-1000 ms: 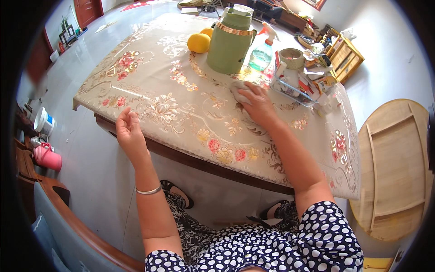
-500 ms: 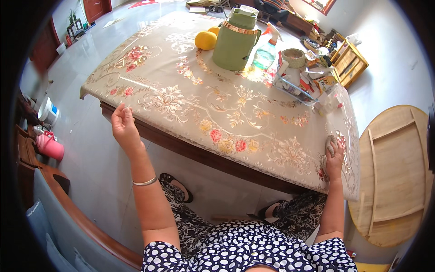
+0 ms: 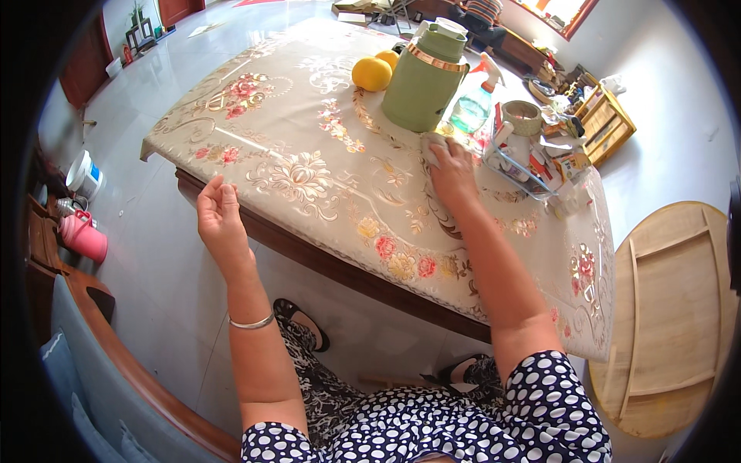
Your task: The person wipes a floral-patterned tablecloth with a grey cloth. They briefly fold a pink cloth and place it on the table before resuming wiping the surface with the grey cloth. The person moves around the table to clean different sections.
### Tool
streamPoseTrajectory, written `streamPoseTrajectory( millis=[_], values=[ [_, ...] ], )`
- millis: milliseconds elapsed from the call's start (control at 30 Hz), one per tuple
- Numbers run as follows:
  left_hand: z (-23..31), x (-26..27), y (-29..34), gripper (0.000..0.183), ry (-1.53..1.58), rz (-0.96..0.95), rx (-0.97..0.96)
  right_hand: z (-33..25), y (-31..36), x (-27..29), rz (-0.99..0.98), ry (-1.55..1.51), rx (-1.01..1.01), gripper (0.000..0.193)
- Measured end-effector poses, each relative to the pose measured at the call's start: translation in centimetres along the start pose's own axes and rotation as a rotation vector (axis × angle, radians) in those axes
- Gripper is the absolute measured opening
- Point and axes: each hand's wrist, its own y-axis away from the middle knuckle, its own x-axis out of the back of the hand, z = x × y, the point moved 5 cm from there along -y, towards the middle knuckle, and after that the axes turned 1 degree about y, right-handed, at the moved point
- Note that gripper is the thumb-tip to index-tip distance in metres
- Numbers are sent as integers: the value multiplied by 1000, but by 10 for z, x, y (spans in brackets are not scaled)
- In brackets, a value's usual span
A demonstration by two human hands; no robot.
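My right hand (image 3: 454,171) reaches far over the table and presses a crumpled light-grey cloth (image 3: 432,148) onto the floral tablecloth (image 3: 324,239). The cloth lies just in front of the base of a green jug (image 3: 421,89) with a copper-coloured band. Most of the cloth is hidden under my fingers. My left hand (image 3: 218,212) hovers by the table's near left edge, its fingers curled together against the thumb, and I see nothing in it. A silver bangle (image 3: 252,322) circles my left wrist.
Yellow fruit (image 3: 371,75) sits left of the jug. Right of it stand a spray bottle (image 3: 472,112), a woven pot (image 3: 522,118) and a wire basket (image 3: 519,176) of small items. A round wooden board (image 3: 671,316) leans at the right; a pink bucket (image 3: 83,238) stands left.
My right hand has moved with the cloth from the table's right near corner leftward and away, to the jug's base. My left hand has barely shifted.
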Motion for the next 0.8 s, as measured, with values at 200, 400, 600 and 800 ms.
streamPoseTrajectory(
  millis=[200,400,600,800],
  values=[
    [1,-8,-3,21,4,-28,-43,-80,-41,-52,-6,191,282,36],
    [23,7,-3,26,-206,174,-294,-245,-1,-23,-216,-740,692,35],
    [34,6,1,30,-277,230,-386,-192,-52,-34,-7,-704,424,43],
    [34,5,-2,27,-278,193,-386,-110,-59,-51,-53,-194,195,41]
  ],
)
